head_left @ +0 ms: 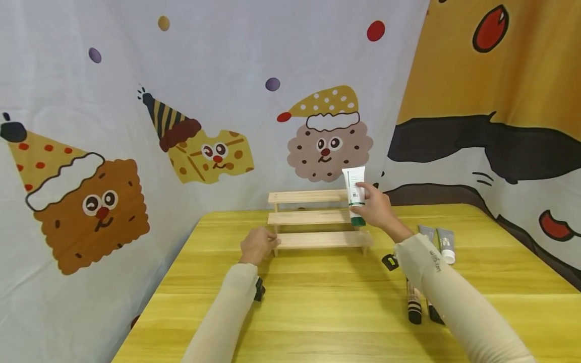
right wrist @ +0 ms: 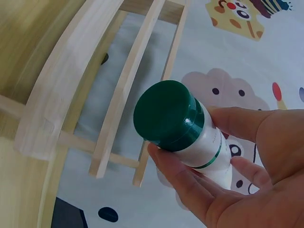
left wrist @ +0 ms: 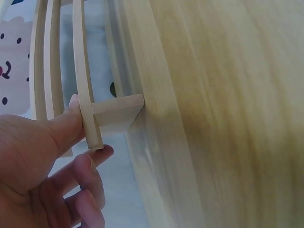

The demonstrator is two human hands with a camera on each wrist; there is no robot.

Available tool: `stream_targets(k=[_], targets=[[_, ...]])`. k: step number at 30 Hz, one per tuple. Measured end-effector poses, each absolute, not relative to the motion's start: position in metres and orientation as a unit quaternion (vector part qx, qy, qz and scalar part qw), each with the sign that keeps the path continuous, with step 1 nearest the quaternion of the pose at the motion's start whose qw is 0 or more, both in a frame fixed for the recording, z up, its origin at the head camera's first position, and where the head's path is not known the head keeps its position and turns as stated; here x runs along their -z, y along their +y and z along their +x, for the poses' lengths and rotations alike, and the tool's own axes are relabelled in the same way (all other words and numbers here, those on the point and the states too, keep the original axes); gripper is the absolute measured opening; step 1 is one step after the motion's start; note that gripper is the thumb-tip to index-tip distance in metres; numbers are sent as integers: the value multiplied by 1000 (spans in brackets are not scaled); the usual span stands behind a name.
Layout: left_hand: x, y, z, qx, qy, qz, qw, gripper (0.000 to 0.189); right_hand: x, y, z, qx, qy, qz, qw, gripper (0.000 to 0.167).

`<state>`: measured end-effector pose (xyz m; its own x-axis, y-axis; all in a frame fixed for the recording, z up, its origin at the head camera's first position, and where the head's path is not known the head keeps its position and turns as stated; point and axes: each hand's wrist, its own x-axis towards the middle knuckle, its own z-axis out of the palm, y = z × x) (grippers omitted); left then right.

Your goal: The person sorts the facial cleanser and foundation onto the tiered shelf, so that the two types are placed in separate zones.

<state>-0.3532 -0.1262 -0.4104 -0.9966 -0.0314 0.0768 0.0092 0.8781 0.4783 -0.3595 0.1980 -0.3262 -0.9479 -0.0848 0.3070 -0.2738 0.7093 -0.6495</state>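
Observation:
A white squeeze tube (head_left: 355, 184) with a green cap is gripped upright, cap down, by my right hand (head_left: 375, 205) in front of the right part of a three-tier wooden shelf (head_left: 317, 240). In the right wrist view the green cap (right wrist: 164, 114) faces the camera, and the thumb and fingers pinch the white body (right wrist: 211, 154) just behind it. At the shelf's left end my left hand (head_left: 257, 245) holds the lowest board; the left wrist view has the thumb and a fingertip on opposite sides of that board's end (left wrist: 95, 137).
Two grey tubes (head_left: 447, 246) lie on the table's right side. Nearer me are a tan tube with a black cap (head_left: 414, 305) and another dark-ended item (head_left: 434, 313), partly behind the right sleeve. A small black object (head_left: 389, 261) lies by that forearm. A printed curtain (head_left: 227, 60) hangs behind the table.

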Motion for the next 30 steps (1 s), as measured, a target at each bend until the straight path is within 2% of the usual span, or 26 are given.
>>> stream_targets(k=[8, 30], targets=[[409, -125, -352, 252, -967, 10, 39, 29, 330, 183, -364, -373, -907, 120, 155, 72], [411, -127, -354, 265, -964, 5, 28, 32, 327, 147, -369, -420, -883, 152, 143, 76]])
